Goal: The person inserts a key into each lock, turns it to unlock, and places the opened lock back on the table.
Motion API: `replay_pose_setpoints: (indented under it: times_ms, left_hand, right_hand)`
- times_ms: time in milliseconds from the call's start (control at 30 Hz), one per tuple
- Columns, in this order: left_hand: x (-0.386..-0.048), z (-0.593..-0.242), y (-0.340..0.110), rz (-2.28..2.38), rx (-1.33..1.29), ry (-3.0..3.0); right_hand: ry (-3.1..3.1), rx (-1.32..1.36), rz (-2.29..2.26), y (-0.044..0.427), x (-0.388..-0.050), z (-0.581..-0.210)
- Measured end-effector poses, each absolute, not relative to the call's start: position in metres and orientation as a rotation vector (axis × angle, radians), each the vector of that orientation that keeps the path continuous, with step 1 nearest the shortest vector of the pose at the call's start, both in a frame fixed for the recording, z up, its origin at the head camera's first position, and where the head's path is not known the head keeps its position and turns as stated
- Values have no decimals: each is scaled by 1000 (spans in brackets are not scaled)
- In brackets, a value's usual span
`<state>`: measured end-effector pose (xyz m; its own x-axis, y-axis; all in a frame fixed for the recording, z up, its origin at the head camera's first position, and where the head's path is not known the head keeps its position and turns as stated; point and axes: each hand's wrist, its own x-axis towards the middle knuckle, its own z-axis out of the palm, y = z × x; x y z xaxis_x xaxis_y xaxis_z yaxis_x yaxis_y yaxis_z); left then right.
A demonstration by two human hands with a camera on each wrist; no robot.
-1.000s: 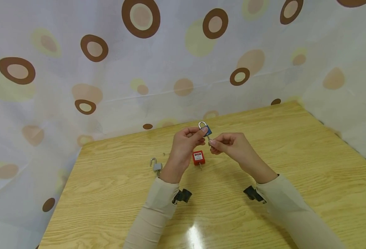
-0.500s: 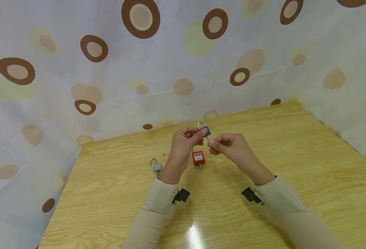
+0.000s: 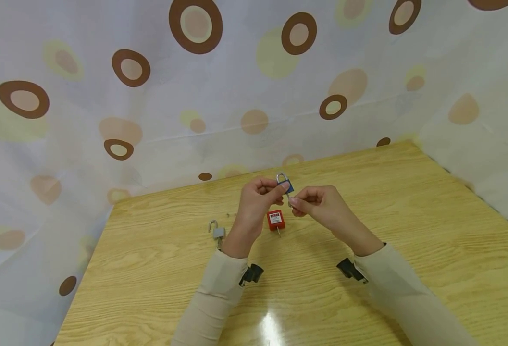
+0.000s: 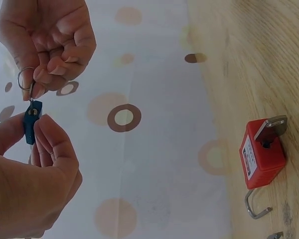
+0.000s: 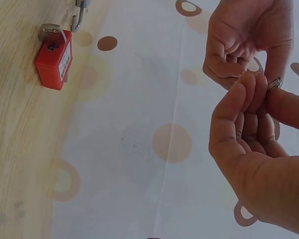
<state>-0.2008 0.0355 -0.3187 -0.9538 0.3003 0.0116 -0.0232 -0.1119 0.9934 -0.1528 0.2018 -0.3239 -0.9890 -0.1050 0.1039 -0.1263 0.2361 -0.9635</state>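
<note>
In the head view my left hand (image 3: 253,204) pinches a small blue padlock (image 3: 290,189) between thumb and fingers, above the table. Its silver shackle (image 3: 281,176) points up. With thumb and fingers my right hand (image 3: 323,206) pinches a key at the padlock's underside. The left wrist view shows the key's shaft (image 4: 32,103) at the keyhole and a thin key ring (image 4: 20,75) by the right fingers; the key's head is mostly hidden. Beneath the hands stands a red padlock (image 3: 276,219) with a key in it.
Left of the red padlock lies a grey padlock (image 3: 219,232) with its shackle swung open; its lower part is beside the left wrist. Tiny bits (image 3: 228,215) lie behind it on the wooden table (image 3: 150,269). A dotted curtain (image 3: 219,96) hangs behind.
Both hands stay nearly in place with the same hold. The blue padlock has dipped slightly towards the table, and the right hand has shifted a little left.
</note>
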Motion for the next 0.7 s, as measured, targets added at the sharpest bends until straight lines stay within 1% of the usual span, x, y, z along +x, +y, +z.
replay_pose_setpoints:
  times_ms: [700]
  left_hand:
    - [-196, -323, 39, 2185, 345, 1919]
  right_hand:
    - [-2424, 146, 1874, 199, -154, -324]
